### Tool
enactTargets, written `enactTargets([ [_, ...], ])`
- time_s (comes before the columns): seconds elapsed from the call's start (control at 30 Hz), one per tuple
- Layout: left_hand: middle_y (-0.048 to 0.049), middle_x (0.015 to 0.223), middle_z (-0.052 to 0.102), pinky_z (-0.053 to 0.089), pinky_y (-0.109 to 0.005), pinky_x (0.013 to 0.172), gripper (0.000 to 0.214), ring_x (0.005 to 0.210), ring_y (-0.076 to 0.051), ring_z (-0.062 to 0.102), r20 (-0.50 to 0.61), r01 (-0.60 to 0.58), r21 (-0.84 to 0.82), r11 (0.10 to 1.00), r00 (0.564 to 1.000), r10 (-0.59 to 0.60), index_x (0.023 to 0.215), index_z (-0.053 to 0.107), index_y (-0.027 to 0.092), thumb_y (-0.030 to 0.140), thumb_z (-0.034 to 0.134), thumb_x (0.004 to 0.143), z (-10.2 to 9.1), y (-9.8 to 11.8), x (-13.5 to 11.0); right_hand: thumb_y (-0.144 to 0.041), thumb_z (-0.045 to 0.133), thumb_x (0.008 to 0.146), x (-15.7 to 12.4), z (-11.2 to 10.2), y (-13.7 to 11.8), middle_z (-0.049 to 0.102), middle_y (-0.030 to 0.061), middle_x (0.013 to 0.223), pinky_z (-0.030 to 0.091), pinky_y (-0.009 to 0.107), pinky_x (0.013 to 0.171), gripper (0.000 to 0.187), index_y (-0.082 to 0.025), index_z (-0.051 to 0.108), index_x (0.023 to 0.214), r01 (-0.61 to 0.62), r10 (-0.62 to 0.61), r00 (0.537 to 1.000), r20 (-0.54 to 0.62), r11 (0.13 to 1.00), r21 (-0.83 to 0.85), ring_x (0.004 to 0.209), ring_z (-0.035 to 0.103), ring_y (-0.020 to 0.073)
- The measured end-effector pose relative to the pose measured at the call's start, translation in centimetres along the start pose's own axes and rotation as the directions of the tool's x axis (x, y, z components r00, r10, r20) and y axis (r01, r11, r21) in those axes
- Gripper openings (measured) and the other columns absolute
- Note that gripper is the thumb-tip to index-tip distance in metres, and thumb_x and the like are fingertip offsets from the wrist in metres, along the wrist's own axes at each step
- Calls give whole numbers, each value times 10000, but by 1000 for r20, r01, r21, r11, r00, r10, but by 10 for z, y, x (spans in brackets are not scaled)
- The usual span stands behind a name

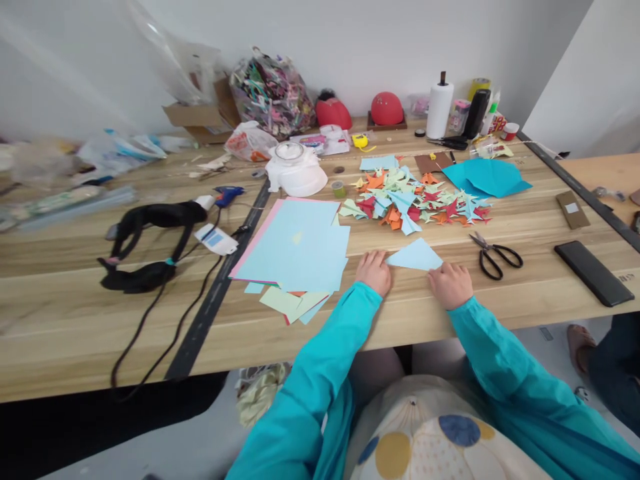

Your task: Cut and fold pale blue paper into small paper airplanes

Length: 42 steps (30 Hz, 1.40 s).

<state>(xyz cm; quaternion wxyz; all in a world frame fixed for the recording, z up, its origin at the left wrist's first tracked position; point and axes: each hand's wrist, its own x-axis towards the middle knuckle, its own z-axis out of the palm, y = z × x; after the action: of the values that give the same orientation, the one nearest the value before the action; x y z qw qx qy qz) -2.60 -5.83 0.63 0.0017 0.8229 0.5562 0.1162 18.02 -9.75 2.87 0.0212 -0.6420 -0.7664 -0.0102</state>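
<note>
A light blue sheet of paper (416,255), folded into a kite-like shape, lies flat on the table in front of me. My left hand (374,272) has its fingers closed at the paper's left corner. At the right corner, my right hand (451,285) pinches the edge with curled fingers. Just beyond the sheet is a heap of folded paper cranes (410,200) in light blue, green, orange and red. Black-handled scissors (493,255) lie to the right of my right hand. Left of my left hand sits a stack of coloured paper (295,243) with smaller cut pieces at its near edge.
A black phone (593,272) rests at the right. Teal paper (487,177) lies behind the scissors. A glue gun (229,195) with its cable, a black headband-like strap (150,215) and a white cap (296,177) are on the left. Another person's foot (580,347) shows below right.
</note>
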Motion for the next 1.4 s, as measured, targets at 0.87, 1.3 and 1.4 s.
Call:
enactTargets([
  [0.87, -145, 1223, 559, 358, -472, 983, 518, 1162, -333, 478, -157, 128, -300, 945, 971, -181, 826, 640, 187, 552, 803, 495, 31, 4, 52, -458, 659, 746, 100, 34, 27, 570, 110, 980, 394, 367, 817, 343, -166, 635, 924, 264, -207, 958, -197, 906, 331, 928, 511, 258],
  [1.3, -3, 748, 661, 471, -279, 640, 324, 674, -155, 603, 7, 222, -831, 511, 921, -388, 803, 553, 195, 284, 766, 576, 23, 3, 45, -353, 649, 757, 98, 37, 25, 572, 11, 669, 408, 274, 573, 186, -180, 584, 742, 205, -83, 979, -188, 466, 861, 591, 496, 132],
  [1.4, -40, 807, 697, 500, -263, 633, 471, 719, -168, 641, 116, 198, -964, 180, 915, -386, 909, 587, 158, 280, 805, 510, 17, 4, 47, -427, 732, 665, 97, 31, 21, 563, -12, 633, 408, 256, 542, 290, -186, 576, 705, 100, 112, 987, -117, 144, 985, 569, 493, 115],
])
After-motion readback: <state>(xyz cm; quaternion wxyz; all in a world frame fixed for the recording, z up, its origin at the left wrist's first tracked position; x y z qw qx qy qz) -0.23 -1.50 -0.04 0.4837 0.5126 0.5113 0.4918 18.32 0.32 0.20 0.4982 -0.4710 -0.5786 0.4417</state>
